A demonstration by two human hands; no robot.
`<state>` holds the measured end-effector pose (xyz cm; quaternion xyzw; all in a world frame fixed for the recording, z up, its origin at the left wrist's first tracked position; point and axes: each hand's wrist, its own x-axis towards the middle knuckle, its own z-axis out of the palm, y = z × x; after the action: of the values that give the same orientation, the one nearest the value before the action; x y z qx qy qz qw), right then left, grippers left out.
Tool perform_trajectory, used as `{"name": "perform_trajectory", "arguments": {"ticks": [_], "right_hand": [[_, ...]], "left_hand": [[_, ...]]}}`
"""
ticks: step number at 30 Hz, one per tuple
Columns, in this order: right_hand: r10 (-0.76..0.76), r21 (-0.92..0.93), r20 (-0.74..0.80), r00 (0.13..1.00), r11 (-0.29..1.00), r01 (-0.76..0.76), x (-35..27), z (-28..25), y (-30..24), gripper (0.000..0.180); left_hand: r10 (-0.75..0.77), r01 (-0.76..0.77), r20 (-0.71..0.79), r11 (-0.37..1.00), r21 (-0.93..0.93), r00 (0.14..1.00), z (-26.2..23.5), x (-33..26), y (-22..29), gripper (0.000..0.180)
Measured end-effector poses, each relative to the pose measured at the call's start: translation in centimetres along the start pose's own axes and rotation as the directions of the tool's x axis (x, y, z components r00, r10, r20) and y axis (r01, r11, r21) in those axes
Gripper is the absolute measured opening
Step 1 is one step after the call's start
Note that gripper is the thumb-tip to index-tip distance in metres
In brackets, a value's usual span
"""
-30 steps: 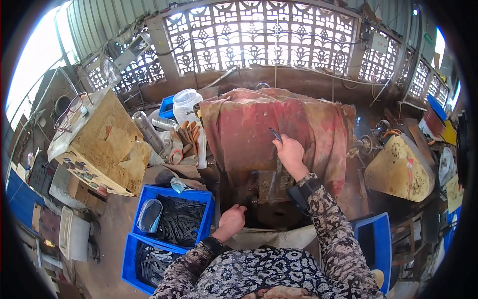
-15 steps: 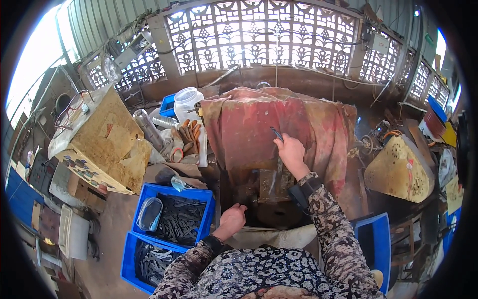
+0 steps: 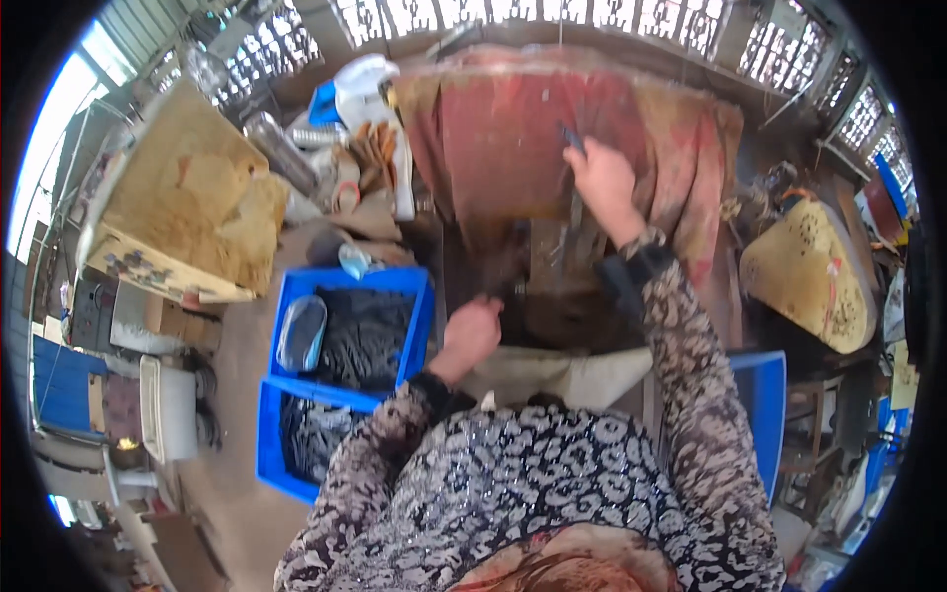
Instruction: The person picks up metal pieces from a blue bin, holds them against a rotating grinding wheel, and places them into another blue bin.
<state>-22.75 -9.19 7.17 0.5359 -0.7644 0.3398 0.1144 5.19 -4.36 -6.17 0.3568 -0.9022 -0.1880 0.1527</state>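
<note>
My right hand (image 3: 604, 185) is raised against a machine draped in a stained red cloth (image 3: 513, 128), fingers closed on a small dark handle (image 3: 571, 137) at the cloth's middle. My left hand (image 3: 472, 333) is lower, near the dark base of the machine, fingers curled around a small dark part that I cannot make out. Just left of that hand stands a blue crate (image 3: 409, 326) filled with dark metal pieces. Both sleeves have a black and white pattern, and a dark band sits at my right wrist.
A second blue crate (image 3: 268, 444) of dark parts stands nearer me on the left. A worn wooden board (image 3: 187, 207) leans at far left. Bottles, gloves and a white bucket (image 3: 360, 84) crowd the machine's left. A yellow cushion seat (image 3: 809, 271) and another blue crate (image 3: 764, 414) are at right.
The view has tipped down and closer to the machine. My left hand has risen slightly toward the machine's base. My right hand stays on the handle.
</note>
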Motion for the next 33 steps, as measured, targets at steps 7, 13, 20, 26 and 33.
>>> {"name": "perform_trajectory", "arguments": {"ticks": [7,13,20,26,33], "right_hand": [[0.096,-0.042,0.104,0.99,0.995,-0.092,0.1,0.3,-0.3,0.034],[0.103,-0.077,0.129,0.986,0.993,-0.093,-0.4,0.0,-0.7,0.035],[0.104,-0.106,0.148,0.983,0.99,-0.089,-0.4,-0.7,-1.1,0.038],[0.051,-0.123,0.123,0.991,0.992,-0.036,-0.4,-1.0,-1.3,0.035],[0.063,-0.124,0.124,0.99,0.991,-0.048,-0.3,-1.0,-1.5,0.035]], "left_hand": [[-0.006,0.006,0.0,0.999,-0.04,1.0,0.8,0.1,-0.9,0.02],[-0.005,0.005,0.011,0.999,-0.047,1.0,0.8,-0.4,-0.8,0.022],[0.039,-0.039,0.015,0.999,0.008,0.999,0.5,-0.4,-0.8,0.017],[0.022,-0.023,0.045,0.999,0.024,0.999,0.3,-0.2,-0.6,0.018],[0.015,-0.015,0.028,1.0,-0.015,0.999,0.5,-0.4,-0.8,0.019]]}}
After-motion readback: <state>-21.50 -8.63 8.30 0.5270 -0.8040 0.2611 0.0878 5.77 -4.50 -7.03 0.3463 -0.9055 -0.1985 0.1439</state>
